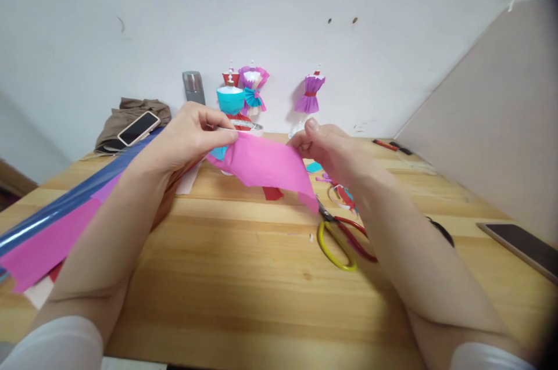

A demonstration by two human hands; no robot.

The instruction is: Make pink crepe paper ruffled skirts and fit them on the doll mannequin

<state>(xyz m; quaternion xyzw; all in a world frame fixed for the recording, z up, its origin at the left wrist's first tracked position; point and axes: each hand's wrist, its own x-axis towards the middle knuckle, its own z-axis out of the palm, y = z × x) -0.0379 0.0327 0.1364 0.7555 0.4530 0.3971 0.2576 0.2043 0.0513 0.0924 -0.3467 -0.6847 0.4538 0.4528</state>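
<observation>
My left hand (196, 132) pinches the upper left edge of a pink crepe paper strip (270, 162) between thumb and fingers. The strip hangs in the air above the table, its lower right corner drooping. By its upper right edge is my right hand (325, 146), thumb raised apart from the bent fingers. Those fingertips meet the paper's edge, partly hidden. Below the strip lie scissors (333, 225) with one yellow and one red handle. Behind my left hand stands a small dress form in a turquoise top (231, 101), beside a white tape roll (255, 130).
Against the wall stand a purple paper dress (309, 96), another dressed form (253, 91) and a grey flask (193, 87). Paper scraps (344, 196) lie near the scissors. Phones (138, 128) flank the table; pink sheets (52, 242) and a blue roll (82, 196) lie left.
</observation>
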